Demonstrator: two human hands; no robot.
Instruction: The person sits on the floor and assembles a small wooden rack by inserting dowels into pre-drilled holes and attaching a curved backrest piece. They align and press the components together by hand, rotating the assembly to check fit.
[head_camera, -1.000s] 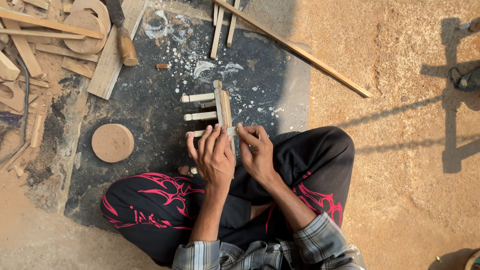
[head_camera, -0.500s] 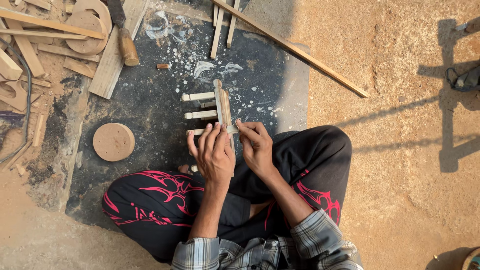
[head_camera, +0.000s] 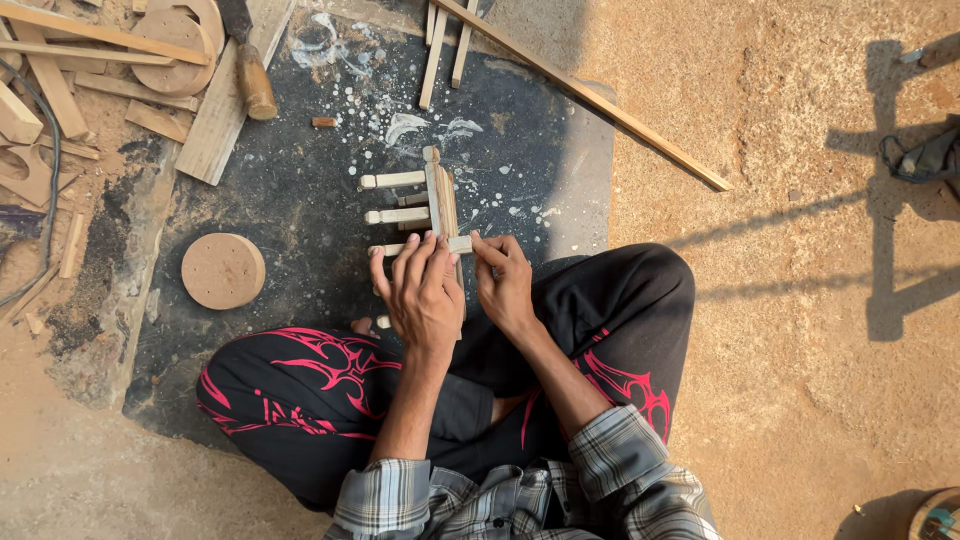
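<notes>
A small wooden frame made of an upright bar with several turned spindles sticking out to the left lies on a black mat in front of my crossed legs. My left hand rests over its near end, fingers spread on the lowest spindles. My right hand pinches the near end of the bar from the right, at a short crosspiece.
A round wooden disc lies on the mat to the left. Offcuts, planks and a wooden-handled tool crowd the upper left. A long thin batten runs diagonally across the top. Sandy ground lies to the right.
Both hands stayed on the near end of the wooden frame, shifting only slightly. The frame has not visibly moved.
</notes>
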